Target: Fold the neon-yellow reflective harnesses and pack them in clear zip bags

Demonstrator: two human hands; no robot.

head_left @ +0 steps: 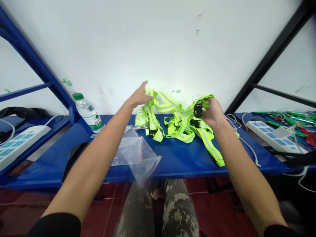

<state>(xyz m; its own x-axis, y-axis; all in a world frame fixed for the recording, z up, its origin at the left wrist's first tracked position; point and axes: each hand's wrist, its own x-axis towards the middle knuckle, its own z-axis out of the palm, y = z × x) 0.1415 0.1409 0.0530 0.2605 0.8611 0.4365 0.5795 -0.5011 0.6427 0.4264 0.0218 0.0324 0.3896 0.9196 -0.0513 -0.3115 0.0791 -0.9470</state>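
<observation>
My right hand (212, 110) is closed around a fluorescent yellow-green reflective strap (206, 97) with a black buckle (198, 109), lifted over the table. At the left end of the lifted loop, my left hand (140, 96) has the strap at its fingers, with one finger pointing up. The grip of the left fingers is partly hidden. Below, more reflective straps (181, 130) lie in a tangled heap with grey stripes and black buckles. Clear zip bags (130, 151) are spread beside my left forearm, one hanging over the front edge.
A water bottle (89, 113) with a green cap stands at the left of the blue table (172, 161). White power strips (274, 135) and cables lie to the right, others to the left. Frame posts flank the table, and a white wall (158, 42) is behind it.
</observation>
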